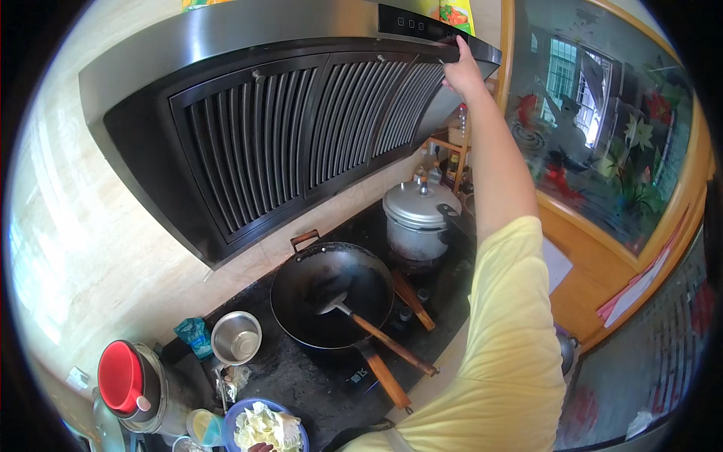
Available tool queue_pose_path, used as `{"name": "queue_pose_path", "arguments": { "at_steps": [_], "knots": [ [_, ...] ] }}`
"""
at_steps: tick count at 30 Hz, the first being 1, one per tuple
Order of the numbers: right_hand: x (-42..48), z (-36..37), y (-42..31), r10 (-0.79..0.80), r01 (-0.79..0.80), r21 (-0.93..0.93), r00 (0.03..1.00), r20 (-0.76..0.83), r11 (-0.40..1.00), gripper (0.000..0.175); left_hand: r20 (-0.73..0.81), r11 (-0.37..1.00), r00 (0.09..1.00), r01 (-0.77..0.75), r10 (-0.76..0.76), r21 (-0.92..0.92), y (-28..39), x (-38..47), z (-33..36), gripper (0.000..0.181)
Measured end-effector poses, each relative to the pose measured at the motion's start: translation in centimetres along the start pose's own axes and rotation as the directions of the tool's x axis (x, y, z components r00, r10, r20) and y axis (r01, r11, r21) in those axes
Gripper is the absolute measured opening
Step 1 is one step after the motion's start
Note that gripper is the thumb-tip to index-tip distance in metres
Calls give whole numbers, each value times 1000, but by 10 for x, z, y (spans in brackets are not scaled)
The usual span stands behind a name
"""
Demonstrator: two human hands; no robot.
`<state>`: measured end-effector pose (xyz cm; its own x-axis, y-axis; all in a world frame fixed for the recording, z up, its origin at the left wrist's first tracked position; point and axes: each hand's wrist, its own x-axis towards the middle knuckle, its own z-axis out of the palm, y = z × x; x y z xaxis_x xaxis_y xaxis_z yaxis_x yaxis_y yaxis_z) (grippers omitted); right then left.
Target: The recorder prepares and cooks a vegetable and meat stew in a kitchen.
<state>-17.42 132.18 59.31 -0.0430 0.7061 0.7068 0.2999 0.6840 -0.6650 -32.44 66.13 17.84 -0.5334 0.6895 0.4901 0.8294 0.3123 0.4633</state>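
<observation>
My right hand reaches up to the range hood, its index finger extended onto the right end of the dark control panel. It holds nothing, and its other fingers are bent. Only the fingertips of my left hand show at the bottom edge, by the torn cabbage leaves in a blue-purple bowl. Whether they grip anything is hidden. On the black stove, a wok holds a wooden-handled metal spatula, whose handle extends past the rim.
A pressure cooker stands on the far burner. Left of the wok are a steel pot, a blue packet and a red ladle or scoop on a container. A wooden-framed glass panel is at right. Wooden handles project toward the stove's front.
</observation>
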Motion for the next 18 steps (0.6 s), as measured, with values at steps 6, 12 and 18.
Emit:
{"name": "queue_pose_path", "arguments": {
  "at_steps": [6,12,18],
  "knots": [
    [-60,3,-37,-454,436,-186,888,-71,881,74,0,999,999,48,-48,-3,3,-3,3,17],
    [-70,6,-39,-501,481,-328,865,25,813,64,4,999,1000,12,-12,-41,4,-10,5,19],
    [-198,-1,-21,-438,427,147,897,58,893,44,-18,989,989,144,-144,-31,-24,-48,27,17]
  ]
}}
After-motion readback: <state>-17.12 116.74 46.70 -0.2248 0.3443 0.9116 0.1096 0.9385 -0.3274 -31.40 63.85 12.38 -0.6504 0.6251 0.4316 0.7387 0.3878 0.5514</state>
